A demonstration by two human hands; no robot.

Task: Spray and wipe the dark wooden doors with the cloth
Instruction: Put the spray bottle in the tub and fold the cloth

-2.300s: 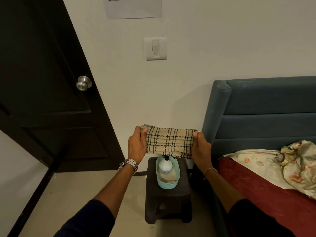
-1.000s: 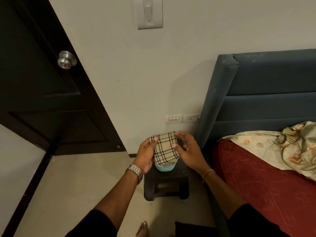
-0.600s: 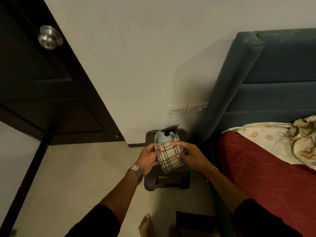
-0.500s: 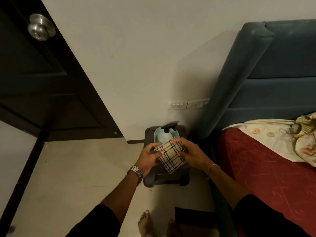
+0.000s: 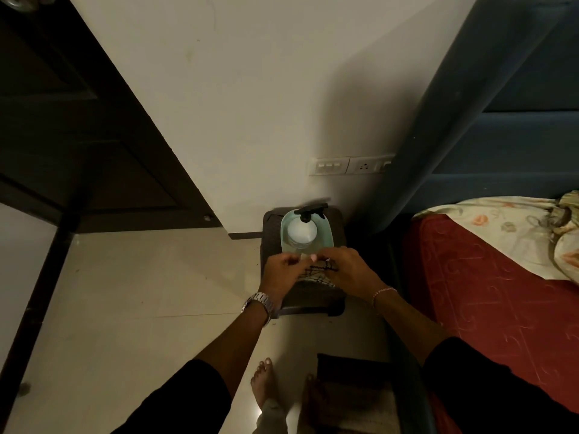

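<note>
A folded beige cloth with black checks [image 5: 313, 274] sits low over the near part of a small dark stool [image 5: 313, 300]. My left hand [image 5: 282, 272] and my right hand [image 5: 346, 269] both grip it from either side, and most of it is hidden between them. Just beyond, a light blue tub [image 5: 326, 228] on the stool holds a clear spray bottle with a black trigger head [image 5: 302, 233]. The dark wooden door [image 5: 78, 120] stands open at the left, away from both hands.
A blue padded headboard [image 5: 501, 120] and a bed with a red cover [image 5: 485, 292] fill the right side. Wall sockets [image 5: 347, 166] sit above the stool. A dark mat [image 5: 354, 393] lies by my bare feet [image 5: 264, 380] on the pale tiled floor.
The cloth has been folded from a wide strip into a small square and lowered onto the stool in front of the tub. My view has tilted down toward the floor.
</note>
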